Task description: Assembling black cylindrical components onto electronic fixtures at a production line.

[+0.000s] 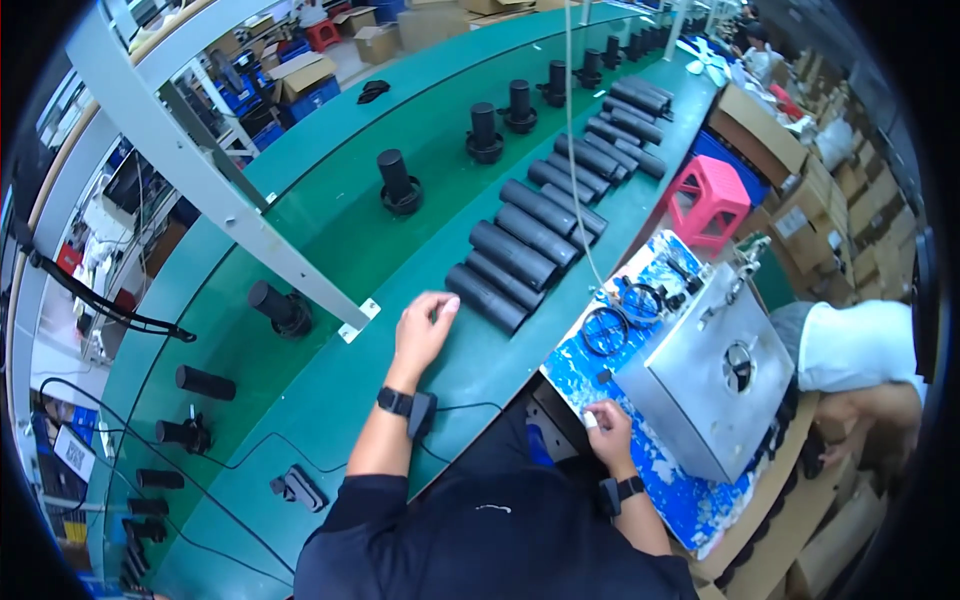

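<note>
My left hand (424,332) is over the green ledge, beside the near end of a row of black tubes (487,298). Its fingers are loosely bent, with a gap to the thumb, and nothing shows in them. Lower right, my right hand (608,436) is at the edge of a worn blue work surface (575,375). Those fingers are curled in, with something white around or at one fingertip; what they hold, if anything, is hidden. Black ring-shaped parts (605,331) lie on that surface beside a metal box (690,375) with a round opening.
Black tubes in round bases (398,183) stand along the dark green belt (345,235). A white post (215,190) rises at the left. A dark device (298,489) and cables lie on the ledge. A pink stool (710,196), cartons (755,130) and another person (858,347) are at right.
</note>
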A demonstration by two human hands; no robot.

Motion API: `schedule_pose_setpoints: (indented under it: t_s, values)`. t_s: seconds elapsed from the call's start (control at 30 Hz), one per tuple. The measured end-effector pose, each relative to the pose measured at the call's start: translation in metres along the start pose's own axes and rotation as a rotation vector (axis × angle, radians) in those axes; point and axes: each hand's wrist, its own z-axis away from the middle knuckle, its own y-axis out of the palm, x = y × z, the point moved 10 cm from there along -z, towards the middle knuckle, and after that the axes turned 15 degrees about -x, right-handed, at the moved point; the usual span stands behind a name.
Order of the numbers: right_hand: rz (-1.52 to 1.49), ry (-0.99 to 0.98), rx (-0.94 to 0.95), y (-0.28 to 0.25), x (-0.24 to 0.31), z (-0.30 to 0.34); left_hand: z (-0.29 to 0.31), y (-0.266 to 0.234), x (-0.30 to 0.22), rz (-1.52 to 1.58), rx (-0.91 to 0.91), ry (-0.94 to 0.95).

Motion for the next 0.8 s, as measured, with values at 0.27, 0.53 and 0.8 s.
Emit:
schedule_pose_setpoints:
  t_s: [0.27, 0.53, 0.8]
  values:
    - [0.0, -0.049, -0.035, -0.008, 0.009, 0.01, -0.05, 0.061, 0.02, -0.274, -0.088, 0.028]
    - [-0.1, 0.025, -0.12, -0.052, 0.021, 0.028, -0.041, 0.016, 0.024, -0.016, -0.347, 0.371]
    - [0.123, 0.22, -1.066, -0.298, -0.03, 0.162, 0.064, -0.001, -0.019, 0.172, -0.207, 0.146]
